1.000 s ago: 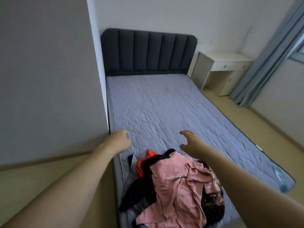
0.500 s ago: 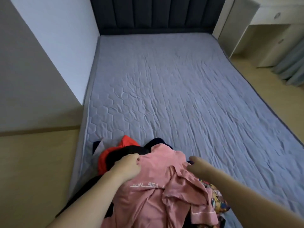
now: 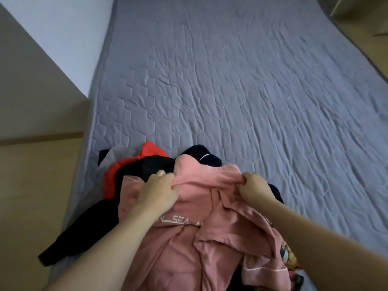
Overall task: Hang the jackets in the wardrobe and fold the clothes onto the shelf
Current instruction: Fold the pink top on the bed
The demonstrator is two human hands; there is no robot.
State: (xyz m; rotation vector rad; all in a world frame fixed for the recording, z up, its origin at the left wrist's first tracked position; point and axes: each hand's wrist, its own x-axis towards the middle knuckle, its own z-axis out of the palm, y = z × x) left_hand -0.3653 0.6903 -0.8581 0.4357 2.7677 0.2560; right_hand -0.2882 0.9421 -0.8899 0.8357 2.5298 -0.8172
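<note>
Head view, looking down on a bed. Pile of clothes [image 3: 189,217] lies at the near left part of the mattress [image 3: 241,91], close to its left edge.

Top layer: pink top [image 3: 189,244], crumpled, w/ white lettering partly readable ("SEA") below the left hand. A pale piping line shows on a pink fold at lower right.

Left hand [image 3: 157,192]: fingers curled, pinching a bunched fold of the pink top near its far left part. Right hand [image 3: 255,187]: fingers curled round a gathered fold of the same top at its far right part. Both hands hold the one garment, apart from each other, w/ fabric stretched in a shallow ridge between them. Both forearms are bare and enter from the bottom edge.

Under the pink top: black garment [image 3: 88,225], one part trailing toward the near left and over the mattress edge; red garment [image 3: 147,156], beyond the left hand; grey piece [image 3: 113,156], just left of the red; navy garment [image 3: 201,156] w/ thin white trim, at the far side of the pile. A patterned piece [image 3: 290,255], multicoloured, shows at lower right, partly covered by pink fabric.

Mattress cover: grey-blue, quilted in hexagons, wrinkled. Wall [image 3: 63,38] borders the bed on the left; wood-tone floor [image 3: 31,196] beside it at near left.
</note>
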